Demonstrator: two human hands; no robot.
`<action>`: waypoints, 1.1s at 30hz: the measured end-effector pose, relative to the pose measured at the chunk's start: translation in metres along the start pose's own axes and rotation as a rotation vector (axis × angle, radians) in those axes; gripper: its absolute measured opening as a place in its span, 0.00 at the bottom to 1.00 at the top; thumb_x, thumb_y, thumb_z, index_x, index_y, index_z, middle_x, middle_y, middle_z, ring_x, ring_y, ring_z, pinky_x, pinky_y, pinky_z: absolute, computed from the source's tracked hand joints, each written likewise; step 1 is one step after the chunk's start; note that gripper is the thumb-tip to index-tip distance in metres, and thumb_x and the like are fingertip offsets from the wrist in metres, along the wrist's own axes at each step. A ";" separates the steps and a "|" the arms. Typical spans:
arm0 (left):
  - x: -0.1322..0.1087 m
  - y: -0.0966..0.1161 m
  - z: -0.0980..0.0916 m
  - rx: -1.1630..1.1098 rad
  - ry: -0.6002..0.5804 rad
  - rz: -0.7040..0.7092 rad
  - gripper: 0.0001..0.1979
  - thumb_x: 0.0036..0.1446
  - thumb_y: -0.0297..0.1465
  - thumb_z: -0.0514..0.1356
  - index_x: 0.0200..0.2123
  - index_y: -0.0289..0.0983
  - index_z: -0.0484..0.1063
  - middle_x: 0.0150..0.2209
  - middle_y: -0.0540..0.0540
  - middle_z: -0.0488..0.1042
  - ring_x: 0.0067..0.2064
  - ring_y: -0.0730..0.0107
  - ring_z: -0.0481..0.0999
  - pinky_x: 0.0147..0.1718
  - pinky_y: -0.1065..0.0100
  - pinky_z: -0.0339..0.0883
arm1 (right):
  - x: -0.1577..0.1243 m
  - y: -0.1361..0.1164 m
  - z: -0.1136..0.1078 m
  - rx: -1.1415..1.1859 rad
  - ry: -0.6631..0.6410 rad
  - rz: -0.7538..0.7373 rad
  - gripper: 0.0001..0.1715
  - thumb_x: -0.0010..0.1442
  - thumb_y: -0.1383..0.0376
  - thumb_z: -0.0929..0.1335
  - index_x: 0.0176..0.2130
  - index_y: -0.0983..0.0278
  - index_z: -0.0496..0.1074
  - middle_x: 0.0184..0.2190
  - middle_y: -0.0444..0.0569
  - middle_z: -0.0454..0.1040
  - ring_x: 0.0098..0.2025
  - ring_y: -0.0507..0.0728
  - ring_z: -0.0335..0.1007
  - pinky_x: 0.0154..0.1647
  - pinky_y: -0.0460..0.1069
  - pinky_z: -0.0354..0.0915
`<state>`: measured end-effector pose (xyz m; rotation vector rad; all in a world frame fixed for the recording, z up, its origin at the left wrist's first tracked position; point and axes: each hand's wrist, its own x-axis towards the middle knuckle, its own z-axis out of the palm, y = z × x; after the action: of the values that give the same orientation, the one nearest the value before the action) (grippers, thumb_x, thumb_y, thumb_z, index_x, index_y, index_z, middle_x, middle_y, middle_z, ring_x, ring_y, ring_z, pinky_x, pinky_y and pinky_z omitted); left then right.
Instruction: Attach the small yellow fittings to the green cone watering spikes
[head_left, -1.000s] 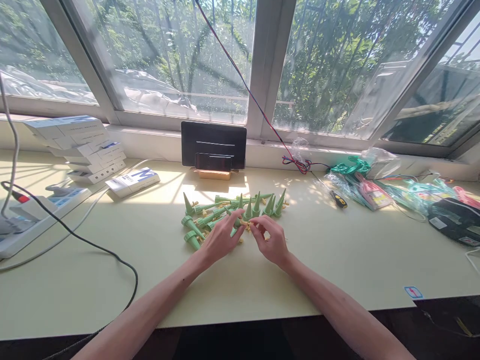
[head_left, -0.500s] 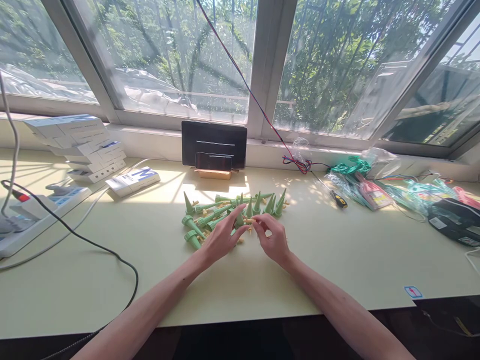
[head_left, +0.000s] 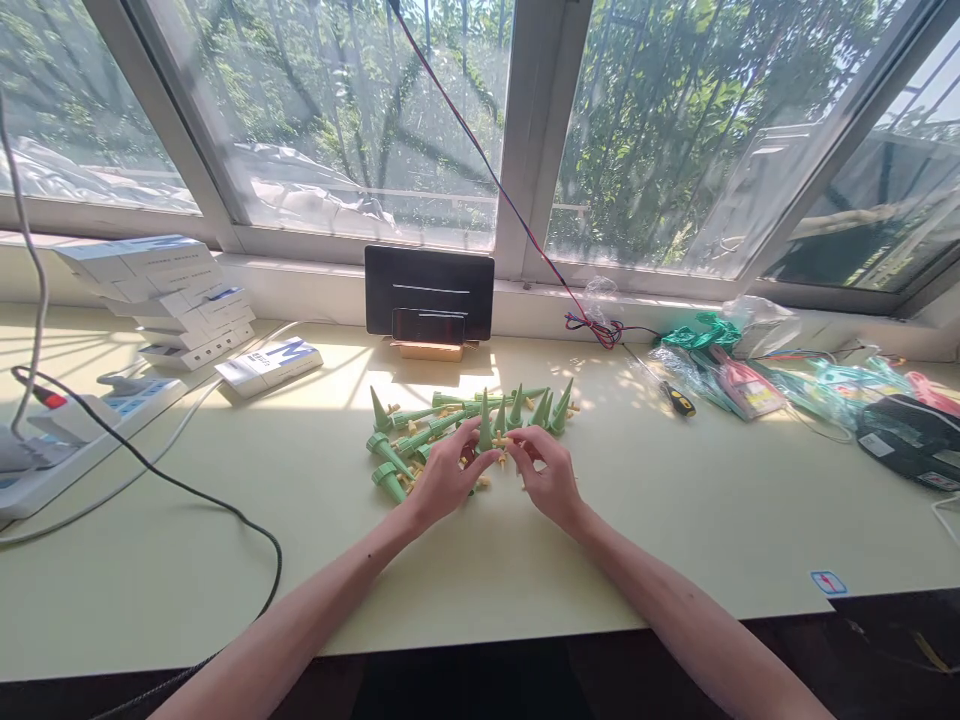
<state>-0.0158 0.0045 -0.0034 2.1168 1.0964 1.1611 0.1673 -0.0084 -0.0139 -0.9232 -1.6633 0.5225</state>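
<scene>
A heap of green cone-shaped plastic spikes (head_left: 420, 435) with small yellow fittings lies on the pale table (head_left: 675, 500) in front of me. My left hand (head_left: 446, 475) pinches one green spike (head_left: 485, 425) that stands point up between thumb and fingers. My right hand (head_left: 551, 475) is right beside it, its fingertips closed on a small yellow fitting (head_left: 501, 441) at that spike's side. Several more spikes (head_left: 544, 408) stand upright just behind my hands.
A dark tablet (head_left: 429, 292) and a phone on a wooden stand lean at the window. Stacked white boxes (head_left: 169, 295), a power strip (head_left: 60, 435) and a black cable (head_left: 195, 500) lie left. A screwdriver (head_left: 675, 395) and plastic bags of parts (head_left: 757, 385) lie right.
The spike in my left hand has turned from lying tilted to standing point up, and both hands have shifted slightly toward the heap.
</scene>
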 end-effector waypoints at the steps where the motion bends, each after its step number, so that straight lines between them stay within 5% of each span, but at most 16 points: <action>1: 0.000 0.000 0.000 -0.027 -0.016 -0.005 0.18 0.63 0.39 0.59 0.53 0.38 0.66 0.32 0.50 0.72 0.28 0.73 0.68 0.30 0.70 0.67 | 0.000 0.000 0.000 0.004 0.000 0.006 0.08 0.68 0.62 0.65 0.42 0.61 0.73 0.34 0.47 0.73 0.25 0.51 0.66 0.28 0.47 0.67; 7: 0.000 0.002 0.000 -0.120 -0.035 -0.020 0.17 0.60 0.37 0.63 0.51 0.39 0.69 0.37 0.47 0.75 0.33 0.71 0.73 0.36 0.68 0.71 | 0.002 0.002 -0.002 0.012 0.018 0.034 0.08 0.68 0.61 0.65 0.43 0.61 0.73 0.33 0.47 0.72 0.27 0.52 0.68 0.29 0.48 0.67; 33: -0.002 0.000 0.003 0.106 0.046 0.044 0.16 0.62 0.38 0.60 0.49 0.37 0.69 0.32 0.49 0.74 0.30 0.71 0.72 0.31 0.69 0.69 | 0.003 0.002 -0.002 0.004 -0.002 0.065 0.12 0.68 0.58 0.64 0.39 0.63 0.72 0.31 0.47 0.72 0.26 0.51 0.66 0.27 0.47 0.67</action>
<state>-0.0135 0.0030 -0.0061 2.2150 1.1612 1.2013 0.1692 -0.0053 -0.0127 -0.9763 -1.6385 0.5705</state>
